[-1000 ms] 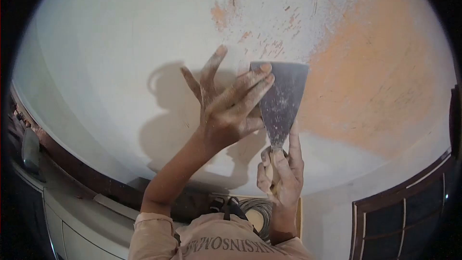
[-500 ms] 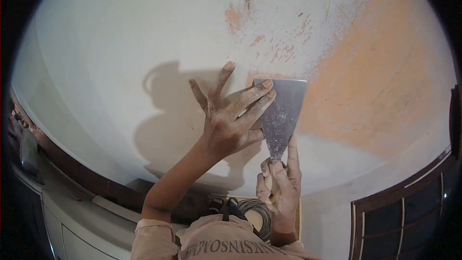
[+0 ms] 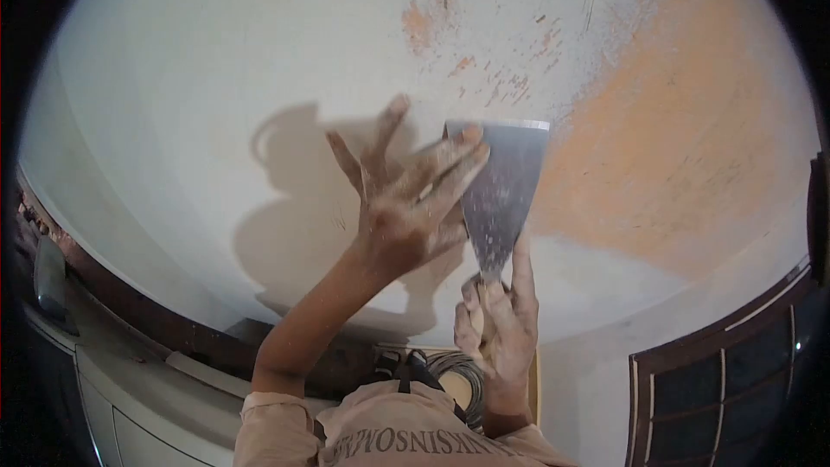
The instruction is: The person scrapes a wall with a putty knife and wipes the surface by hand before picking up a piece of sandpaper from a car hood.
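Note:
A wide putty knife (image 3: 504, 195) lies with its dusty metal blade against the wall (image 3: 216, 43), its broad edge pointing up. Its pale handle is wrapped in my right hand (image 3: 506, 329), with one finger stretched along the blade's right side. My left hand (image 3: 398, 199) has its fingers spread, and two fingertips press on the blade's upper left part. White dust coats both hands. Above and right of the blade, the white coating is scratched and an orange patch (image 3: 666, 164) shows through.
A dark-framed window or door with panes (image 3: 718, 380) stands at the lower right. Below me a coiled cable (image 3: 467, 372) lies near my feet. A grey cabinet-like surface (image 3: 130, 389) runs along the lower left. My shadow falls on the wall.
Both hands have moved the putty knife slightly upward and a little left along the wall. The left hand is blurred by motion, its two fingers still on the blade.

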`<state>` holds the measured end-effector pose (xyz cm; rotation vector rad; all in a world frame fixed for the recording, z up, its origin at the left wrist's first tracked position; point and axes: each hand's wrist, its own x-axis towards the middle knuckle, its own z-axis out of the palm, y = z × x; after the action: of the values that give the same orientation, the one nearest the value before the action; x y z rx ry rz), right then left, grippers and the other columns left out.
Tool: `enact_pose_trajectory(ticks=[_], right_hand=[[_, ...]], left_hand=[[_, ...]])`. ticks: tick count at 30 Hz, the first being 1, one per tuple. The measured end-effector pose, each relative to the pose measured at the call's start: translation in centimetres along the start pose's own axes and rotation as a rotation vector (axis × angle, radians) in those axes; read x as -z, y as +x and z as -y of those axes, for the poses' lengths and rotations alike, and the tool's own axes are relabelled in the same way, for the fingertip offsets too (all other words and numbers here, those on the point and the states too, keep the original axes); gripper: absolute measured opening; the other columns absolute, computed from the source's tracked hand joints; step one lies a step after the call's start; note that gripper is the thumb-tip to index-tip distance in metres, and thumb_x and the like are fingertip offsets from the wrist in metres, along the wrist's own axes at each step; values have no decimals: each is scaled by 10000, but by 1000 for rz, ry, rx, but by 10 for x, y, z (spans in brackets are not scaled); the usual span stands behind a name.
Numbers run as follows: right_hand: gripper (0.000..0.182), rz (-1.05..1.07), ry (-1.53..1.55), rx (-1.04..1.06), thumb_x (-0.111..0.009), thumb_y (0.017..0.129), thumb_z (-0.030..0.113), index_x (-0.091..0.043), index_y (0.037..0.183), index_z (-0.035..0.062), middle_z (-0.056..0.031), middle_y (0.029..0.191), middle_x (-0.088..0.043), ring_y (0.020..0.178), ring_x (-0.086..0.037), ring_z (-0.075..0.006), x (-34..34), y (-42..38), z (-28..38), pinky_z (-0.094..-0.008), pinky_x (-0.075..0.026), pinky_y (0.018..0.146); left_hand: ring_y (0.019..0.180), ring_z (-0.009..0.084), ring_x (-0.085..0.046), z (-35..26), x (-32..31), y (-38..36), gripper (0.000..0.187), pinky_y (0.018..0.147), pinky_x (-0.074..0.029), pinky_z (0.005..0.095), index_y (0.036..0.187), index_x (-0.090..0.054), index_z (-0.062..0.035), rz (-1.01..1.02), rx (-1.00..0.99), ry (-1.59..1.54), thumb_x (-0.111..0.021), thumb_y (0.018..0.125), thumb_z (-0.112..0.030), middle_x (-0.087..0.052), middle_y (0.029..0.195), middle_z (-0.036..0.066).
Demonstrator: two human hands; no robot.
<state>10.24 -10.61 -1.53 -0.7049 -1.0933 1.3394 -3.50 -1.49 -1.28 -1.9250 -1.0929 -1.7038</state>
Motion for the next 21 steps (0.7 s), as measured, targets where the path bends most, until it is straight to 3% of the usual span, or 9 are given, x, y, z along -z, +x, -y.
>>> enact_pose_trajectory(ticks=[5,9,10,13,14,17,19,21], right_hand=[[623,44,0,23,-447,921,108,-96,1436,93,-101,765,-512,430,-451,-103,4,7,3,-177,-344,331],[603,139,50,69,-432,927,104,-110,1438,113,-99,782,-524,445,-461,-109,9,22,2,-205,-359,350],[607,132,60,49,-440,925,103,-116,1437,118,-93,781,-521,442,-459,-108,13,20,-6,-219,-364,364],[606,92,51,17,-451,923,113,-126,1435,109,-84,779,-516,440,-456,-105,32,9,-16,-219,-363,367],[613,105,47,52,-475,917,135,-142,1431,98,-77,776,-511,441,-452,-102,46,5,-15,-213,-359,367],[608,-126,-224,162,-498,909,154,-174,1417,69,-60,760,-494,439,-445,-92,78,-15,-20,-207,-358,367],[543,-176,-120,162,-515,904,172,-263,1364,32,-43,744,-473,434,-433,-80,101,-25,-23,-203,-354,360],[457,-170,-89,186,-515,907,181,-327,1291,20,-37,741,-464,432,-432,-74,118,-35,-30,-204,-349,351]], left_hand=[[1311,352,-257,3,-5,10,487,1052,151,552,1047,-665,-221,-112,-59,51,-759,571,-268,-584,1172,-73],[1276,312,-333,1,10,35,427,1089,34,520,1025,-666,-202,-78,-158,177,-716,603,-164,-590,1157,-70],[1276,295,-345,5,6,29,484,1095,-29,526,1077,-638,-203,-66,-197,196,-704,602,-137,-571,1188,-61],[1293,293,-324,24,-3,-5,535,1092,-72,537,1154,-594,-219,106,-307,185,-709,633,-184,-508,1275,-36],[1314,324,-286,32,-4,-9,609,1090,-61,538,1263,-503,-196,67,-425,175,-702,695,-285,-411,1371,59],[1332,369,-227,43,22,16,647,1070,-91,565,1325,-430,-133,-66,-281,312,-631,771,-402,-303,1420,174],[1344,400,-158,42,42,56,728,1050,-93,594,1372,-339,-87,-109,-217,504,-566,801,-478,-202,1446,225],[1350,404,-125,44,45,94,756,1043,-90,606,1388,-303,-95,-173,-190,560,-534,806,-517,-153,1463,211]])
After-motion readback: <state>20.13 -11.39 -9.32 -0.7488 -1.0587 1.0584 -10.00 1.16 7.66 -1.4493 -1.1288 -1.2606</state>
